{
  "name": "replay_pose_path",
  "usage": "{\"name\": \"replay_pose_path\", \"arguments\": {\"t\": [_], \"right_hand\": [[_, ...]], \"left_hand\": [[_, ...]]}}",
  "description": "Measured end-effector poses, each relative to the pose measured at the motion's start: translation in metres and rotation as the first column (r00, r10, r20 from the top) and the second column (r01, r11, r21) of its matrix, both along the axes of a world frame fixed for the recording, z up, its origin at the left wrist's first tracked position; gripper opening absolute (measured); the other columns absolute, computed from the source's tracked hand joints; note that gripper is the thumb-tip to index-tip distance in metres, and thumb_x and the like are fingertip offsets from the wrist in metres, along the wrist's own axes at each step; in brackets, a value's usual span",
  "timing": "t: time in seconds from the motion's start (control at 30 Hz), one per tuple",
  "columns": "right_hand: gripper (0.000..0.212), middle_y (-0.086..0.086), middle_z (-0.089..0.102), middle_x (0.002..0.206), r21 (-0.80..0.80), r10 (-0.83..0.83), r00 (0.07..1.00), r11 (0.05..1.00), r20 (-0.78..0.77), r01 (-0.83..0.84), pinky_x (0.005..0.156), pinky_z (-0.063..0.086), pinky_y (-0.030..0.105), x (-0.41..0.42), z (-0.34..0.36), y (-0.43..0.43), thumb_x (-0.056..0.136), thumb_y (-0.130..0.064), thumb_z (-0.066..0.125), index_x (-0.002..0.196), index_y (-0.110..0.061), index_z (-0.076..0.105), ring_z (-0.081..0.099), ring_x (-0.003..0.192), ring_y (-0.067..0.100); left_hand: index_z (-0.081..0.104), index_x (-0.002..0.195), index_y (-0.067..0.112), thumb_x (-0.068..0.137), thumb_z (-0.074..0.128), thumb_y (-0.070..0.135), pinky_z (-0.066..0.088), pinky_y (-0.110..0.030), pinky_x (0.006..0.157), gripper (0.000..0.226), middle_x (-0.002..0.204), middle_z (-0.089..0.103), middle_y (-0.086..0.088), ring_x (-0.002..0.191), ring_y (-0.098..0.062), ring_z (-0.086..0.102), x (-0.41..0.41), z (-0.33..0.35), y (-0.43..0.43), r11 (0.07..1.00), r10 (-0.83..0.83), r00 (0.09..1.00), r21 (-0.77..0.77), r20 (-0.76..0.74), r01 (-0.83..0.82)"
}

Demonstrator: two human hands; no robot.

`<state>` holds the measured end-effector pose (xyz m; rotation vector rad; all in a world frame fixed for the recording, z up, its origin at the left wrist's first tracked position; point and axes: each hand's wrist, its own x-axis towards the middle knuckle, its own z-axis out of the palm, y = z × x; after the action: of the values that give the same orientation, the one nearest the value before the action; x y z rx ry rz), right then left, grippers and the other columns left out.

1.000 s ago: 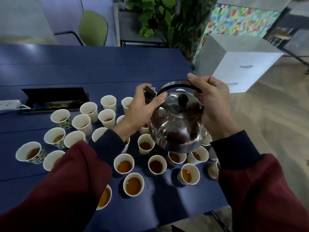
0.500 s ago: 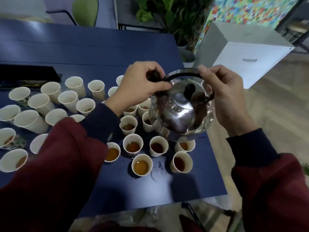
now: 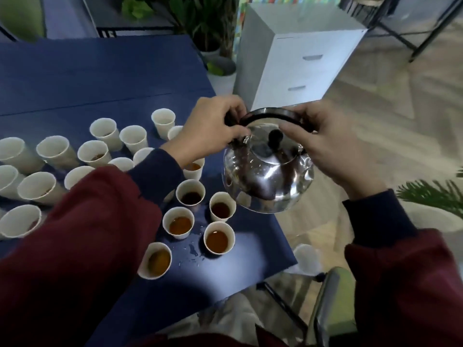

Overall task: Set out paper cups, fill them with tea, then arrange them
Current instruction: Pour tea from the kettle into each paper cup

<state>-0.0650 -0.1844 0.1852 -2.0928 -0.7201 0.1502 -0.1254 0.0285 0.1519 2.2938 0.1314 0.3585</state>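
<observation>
Near the table's (image 3: 238, 261) right edge stand filled paper cups (image 3: 217, 237). Above that edge hangs the kettle (image 3: 268, 181), clear of the surface. Your left hand (image 3: 210, 131) and right hand (image 3: 333, 149) each curl closed round an end of its black handle (image 3: 268, 113). Farther left, cups crowd toward the left edge.

The kettle (image 3: 268, 179) is polished metal, mirror-glossy, with a dark, smooth arched handle (image 3: 269, 113) and a matt black knob (image 3: 275, 139) on its lid. At nine o'clock from it, the paper cups (image 3: 105, 132) look white and matt. The tabletop (image 3: 100, 78) is a smooth blue surface with a soft sheen. At twelve o'clock, the cabinet (image 3: 300, 71) looks smooth, white and matt. The sleeves (image 3: 82, 236) are soft maroon cloth.
</observation>
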Motion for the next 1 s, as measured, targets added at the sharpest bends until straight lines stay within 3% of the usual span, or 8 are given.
{"name": "replay_pose_path", "arguments": {"t": [0.1, 0.2, 0.27, 0.43, 0.63, 0.73, 0.87, 1.0], "right_hand": [[0.004, -0.003, 0.068, 0.081, -0.257, -0.095, 0.981, 0.957, 0.168, 0.137, 0.061, 0.04, 0.009, 0.02, -0.014, -0.029, 0.095, -0.023, 0.068, 0.097, -0.02, 0.07, 0.063, 0.073, 0.002], [0.011, 0.006, 0.071, 0.085, -0.387, -0.128, 0.944, 0.889, 0.303, 0.245, 0.071, 0.051, 0.036, 0.046, -0.039, -0.05, 0.091, -0.026, 0.069, 0.099, -0.018, 0.072, 0.065, 0.082, 0.028], [0.012, 0.008, 0.07, 0.083, -0.401, -0.145, 0.941, 0.877, 0.305, 0.265, 0.07, 0.052, 0.044, 0.064, -0.055, -0.063, 0.09, -0.028, 0.069, 0.097, -0.019, 0.071, 0.065, 0.083, 0.034], [0.013, 0.009, 0.069, 0.08, -0.41, -0.133, 0.948, 0.878, 0.289, 0.248, 0.068, 0.048, 0.043, 0.118, -0.096, -0.1, 0.091, -0.027, 0.069, 0.098, -0.017, 0.069, 0.063, 0.083, 0.037], [0.012, 0.01, 0.068, 0.087, -0.475, -0.102, 0.973, 0.859, 0.209, 0.192, 0.064, 0.03, 0.033, 0.167, -0.152, -0.114, 0.093, -0.021, 0.065, 0.101, -0.013, 0.067, 0.057, 0.079, 0.033], [0.008, 0.002, 0.058, 0.08, -0.487, -0.078, 0.981, 0.859, 0.18, 0.157, 0.061, 0.026, 0.032, 0.182, -0.181, -0.118, 0.092, -0.019, 0.061, 0.094, -0.012, 0.063, 0.049, 0.072, 0.025], [0.01, 0.009, 0.065, 0.082, -0.474, -0.059, 0.978, 0.867, 0.202, 0.151, 0.059, 0.03, 0.035, 0.193, -0.208, -0.122, 0.088, -0.016, 0.065, 0.091, -0.006, 0.066, 0.057, 0.073, 0.034], [0.008, 0.011, 0.063, 0.079, -0.425, -0.069, 0.979, 0.894, 0.19, 0.146, 0.058, 0.025, 0.031, 0.2, -0.232, -0.126, 0.083, -0.01, 0.07, 0.085, -0.002, 0.068, 0.049, 0.064, 0.029]], "left_hand": [[0.07, 0.089, 0.018, 0.079, 0.083, 0.021, 0.053, -0.033, 0.075, 0.018, 0.081, 0.07, 0.005, 0.078, -0.014, 0.064, 0.032, -0.018, -0.027, 0.997, -0.062, 0.997, 0.046, -0.046, 0.064], [0.068, 0.09, 0.014, 0.08, 0.081, 0.019, 0.049, -0.032, 0.074, 0.017, 0.082, 0.064, 0.007, 0.078, -0.014, 0.059, 0.068, -0.037, -0.05, 0.982, -0.116, 0.991, 0.143, -0.065, 0.124], [0.067, 0.091, 0.012, 0.082, 0.079, 0.016, 0.045, -0.029, 0.071, 0.016, 0.083, 0.058, 0.008, 0.077, -0.013, 0.054, 0.093, -0.05, -0.064, 0.974, -0.124, 0.988, 0.179, -0.089, 0.138], [0.06, 0.085, 0.013, 0.083, 0.072, 0.01, 0.034, -0.027, 0.065, 0.013, 0.082, 0.057, 0.003, 0.077, -0.018, 0.053, 0.154, -0.088, -0.108, 0.968, -0.128, 0.98, 0.197, -0.151, 0.156], [0.058, 0.082, 0.014, 0.08, 0.066, 0.004, 0.049, -0.041, 0.074, 0.012, 0.085, 0.061, 0.0, 0.081, -0.024, 0.057, 0.199, -0.138, -0.134, 0.975, -0.045, 0.95, 0.193, -0.31, 0.109], [0.064, 0.087, 0.012, 0.085, 0.066, 0.012, 0.045, -0.034, 0.071, 0.003, 0.088, 0.064, -0.002, 0.085, -0.022, 0.058, 0.213, -0.159, -0.146, 0.968, -0.007, 0.904, 0.225, -0.429, 0.114], [0.07, 0.095, 0.01, 0.09, 0.069, 0.022, 0.052, -0.039, 0.081, 0.013, 0.095, 0.067, -0.007, 0.09, -0.023, 0.061, 0.221, -0.174, -0.151, 0.973, -0.021, 0.858, 0.186, -0.513, 0.134], [0.074, 0.103, 0.012, 0.092, 0.071, 0.027, 0.047, -0.031, 0.077, 0.019, 0.093, 0.069, -0.003, 0.089, -0.019, 0.061, 0.225, -0.185, -0.152, 0.978, -0.034, 0.816, 0.15, -0.577, 0.147]]}}
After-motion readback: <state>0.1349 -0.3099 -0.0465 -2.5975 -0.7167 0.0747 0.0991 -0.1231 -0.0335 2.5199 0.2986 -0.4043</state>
